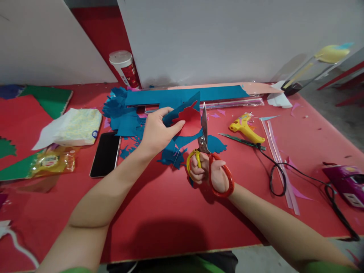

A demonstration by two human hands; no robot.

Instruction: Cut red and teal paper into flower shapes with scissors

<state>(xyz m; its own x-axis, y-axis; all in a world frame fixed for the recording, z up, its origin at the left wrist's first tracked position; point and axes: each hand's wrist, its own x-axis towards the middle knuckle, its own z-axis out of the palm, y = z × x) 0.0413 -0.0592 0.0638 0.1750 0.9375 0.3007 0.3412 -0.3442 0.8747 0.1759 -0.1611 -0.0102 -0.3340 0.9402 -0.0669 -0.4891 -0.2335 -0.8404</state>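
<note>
My left hand pinches a blue sheet between thumb and fingers, holding it up off the table. A red area with a jagged upper outline shows against the blue; I cannot tell whether it is a separate layer. In my right hand are scissors with one yellow and one red handle loop. Their blades point up and look nearly closed, right beside the sheet's right edge. Under and around the hands lie blue scraps and a leaf-like blue piece.
Left are a phone, a tissue pack and a yellow wrapper. Rightward lie a yellow glue gun, a green-handled pointed tool, a black cord and a purple box. A canister stands behind, near blue strips.
</note>
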